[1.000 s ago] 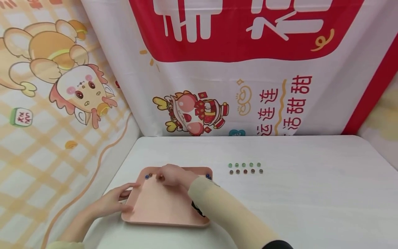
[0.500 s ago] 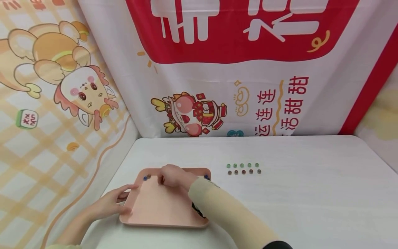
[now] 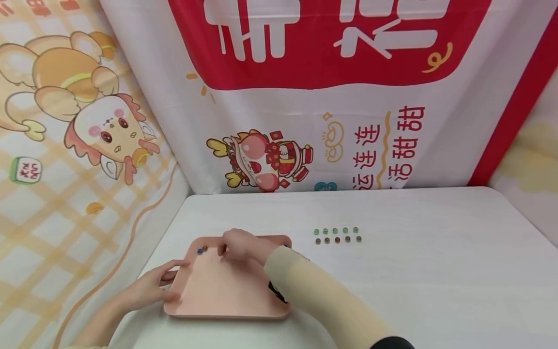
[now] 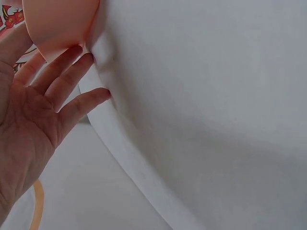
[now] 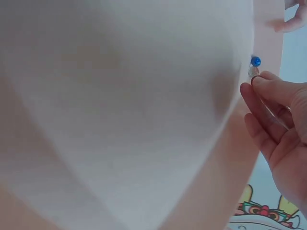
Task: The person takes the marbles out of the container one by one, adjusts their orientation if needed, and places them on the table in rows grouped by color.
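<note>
A pink tray [image 3: 226, 295] lies on the white table. My left hand [image 3: 150, 287] holds its left side, with the thumb and index fingertips over the rim; the left wrist view shows the other fingers along the tray's outside. At the tray's back wall my right hand [image 3: 237, 245] bends its fingers down and pinches a small brownish marble, mostly hidden by the thumb and index finger. Close to those fingertips, a brown marble [image 3: 205, 248] and a blue marble [image 3: 200, 251] sit side by side in the back left corner, the blue marble [image 5: 255, 61] farther from the hand.
Right of the tray, a row of green marbles [image 3: 335, 231] lies behind a row of brown marbles [image 3: 337, 240]. A blue marble [image 3: 285, 245] barely shows at the tray's back right corner, past the right sleeve [image 3: 322, 291]. A printed cloth [image 3: 270, 106] hangs behind the table.
The view has shifted slightly, so the scene sits a little farther left. The right hand stays at the tray's back wall, and its arm now covers more of the blue marbles in the right corner.
</note>
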{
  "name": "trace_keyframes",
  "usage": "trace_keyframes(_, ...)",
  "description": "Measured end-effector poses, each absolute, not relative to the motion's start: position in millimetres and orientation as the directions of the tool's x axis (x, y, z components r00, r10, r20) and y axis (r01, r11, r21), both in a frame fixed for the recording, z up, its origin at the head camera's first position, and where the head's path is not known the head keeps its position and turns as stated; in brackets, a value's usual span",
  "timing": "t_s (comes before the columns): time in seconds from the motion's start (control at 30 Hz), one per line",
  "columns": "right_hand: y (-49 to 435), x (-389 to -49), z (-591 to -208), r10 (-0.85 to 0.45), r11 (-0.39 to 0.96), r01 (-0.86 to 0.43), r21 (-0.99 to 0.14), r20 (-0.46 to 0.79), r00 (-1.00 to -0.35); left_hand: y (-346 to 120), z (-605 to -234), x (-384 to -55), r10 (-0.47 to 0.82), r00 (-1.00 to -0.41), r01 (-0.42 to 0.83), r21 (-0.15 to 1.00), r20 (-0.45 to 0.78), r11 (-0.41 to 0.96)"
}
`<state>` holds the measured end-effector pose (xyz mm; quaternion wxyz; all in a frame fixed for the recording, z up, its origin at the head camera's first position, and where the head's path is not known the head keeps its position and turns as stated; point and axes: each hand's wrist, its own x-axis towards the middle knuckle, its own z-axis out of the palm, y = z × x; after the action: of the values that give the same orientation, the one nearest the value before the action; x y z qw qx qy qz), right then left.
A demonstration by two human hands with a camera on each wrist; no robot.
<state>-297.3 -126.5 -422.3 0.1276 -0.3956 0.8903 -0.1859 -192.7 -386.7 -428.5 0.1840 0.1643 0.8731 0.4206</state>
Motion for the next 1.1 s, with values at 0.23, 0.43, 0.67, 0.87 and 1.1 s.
trace_keyframes(0.23, -120, -299, -407, -0.769, 0.591, -0.646, -0.483, -0.093, -0.633, -388, -432, -195, 0.463, -0.870, 0.145, 0.806, -0.173, 0.573)
trace_keyframes(0.43, -104, -303, -393, -0.785, 0.567, -0.655, -0.499, -0.087, -0.614, -389, -432, -195, 0.492, -0.857, 0.170, 0.815, -0.155, 0.554)
trace_keyframes(0.67, -76, -303, -374, -0.821, 0.522, -0.708, -0.475, -0.056, -0.568, -392, -430, -193, 0.493, -0.856, 0.164, 0.820, -0.158, 0.548)
trace_keyframes(0.87, -52, -301, -357, -0.831, 0.496, -0.685, -0.533, -0.063, -0.553, -394, -429, -193, 0.533, -0.833, 0.167, 0.849, -0.151, 0.502)
trace_keyframes(1.1, -20, -297, -352, -0.839, 0.471, -0.693, -0.546, -0.034, -0.543, -393, -426, -194, 0.569, -0.803, 0.144, 0.868, -0.179, 0.476)
